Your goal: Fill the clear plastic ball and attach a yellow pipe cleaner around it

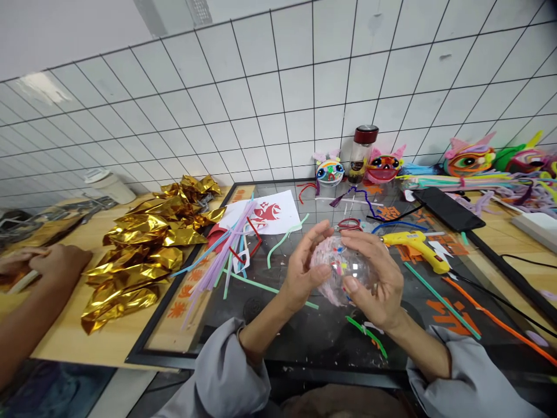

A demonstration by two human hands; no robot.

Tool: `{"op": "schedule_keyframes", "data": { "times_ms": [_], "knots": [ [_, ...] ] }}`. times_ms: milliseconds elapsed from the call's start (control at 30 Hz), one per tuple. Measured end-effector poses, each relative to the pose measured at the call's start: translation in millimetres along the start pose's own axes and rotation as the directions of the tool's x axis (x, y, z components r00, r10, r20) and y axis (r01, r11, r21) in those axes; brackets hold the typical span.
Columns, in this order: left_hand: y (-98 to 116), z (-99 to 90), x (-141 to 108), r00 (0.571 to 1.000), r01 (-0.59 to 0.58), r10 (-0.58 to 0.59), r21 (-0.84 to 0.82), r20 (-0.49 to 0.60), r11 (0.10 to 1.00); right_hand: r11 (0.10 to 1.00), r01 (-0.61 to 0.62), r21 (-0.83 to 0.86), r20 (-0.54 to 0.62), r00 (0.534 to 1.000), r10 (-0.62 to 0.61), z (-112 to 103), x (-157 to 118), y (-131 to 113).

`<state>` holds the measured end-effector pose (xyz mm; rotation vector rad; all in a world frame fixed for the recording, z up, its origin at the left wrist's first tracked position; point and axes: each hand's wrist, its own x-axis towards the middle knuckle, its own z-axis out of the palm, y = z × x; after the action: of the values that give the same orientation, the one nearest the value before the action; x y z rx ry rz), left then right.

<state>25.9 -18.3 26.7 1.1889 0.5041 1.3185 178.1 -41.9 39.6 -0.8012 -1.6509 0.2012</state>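
Between my two hands is a clear plastic ball (357,268), its left side covered in fuzzy pink and small coloured bits showing on or inside it. My left hand (307,267) is curled around the pink side, thumb pressed on the front. On the other side my right hand (379,278) wraps the clear part, with its thumb also at the front. Below the ball lies a short green pipe cleaner (368,335) on the dark glass board (287,337). Just right of my right hand rests a yellow hot glue gun (418,247).
Crumpled gold foil (143,244) and a bundle of purple pipe cleaners (221,249) lie left. Decorated animal-face balls (329,169) and a lidded bottle (362,154) line the wall. A black phone (450,208) lies right. Another person's hand (56,264) is at far left.
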Motion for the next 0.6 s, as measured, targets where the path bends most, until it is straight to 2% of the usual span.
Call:
{"op": "schedule_keyframes", "data": {
  "times_ms": [133,200,300,600],
  "knots": [
    [13,-8.1,5,0.975,0.076,-0.098,0.12,0.197,0.99,1.0,-0.002,0.001,0.01,1.0,0.002,-2,0,2],
    [19,-10.4,7,0.959,0.122,-0.162,0.178,0.234,0.976,1.0,-0.011,0.009,0.012,1.0,0.011,-2,0,4],
    [23,-10.9,8,0.958,0.094,-0.157,0.256,0.24,0.962,0.999,-0.047,0.02,0.011,0.999,0.047,-2,-1,5],
    [22,-3.8,9,0.981,-0.069,0.011,0.296,0.195,0.953,0.997,-0.08,0.011,0.007,0.997,0.08,-2,-2,7]
  ]
}}
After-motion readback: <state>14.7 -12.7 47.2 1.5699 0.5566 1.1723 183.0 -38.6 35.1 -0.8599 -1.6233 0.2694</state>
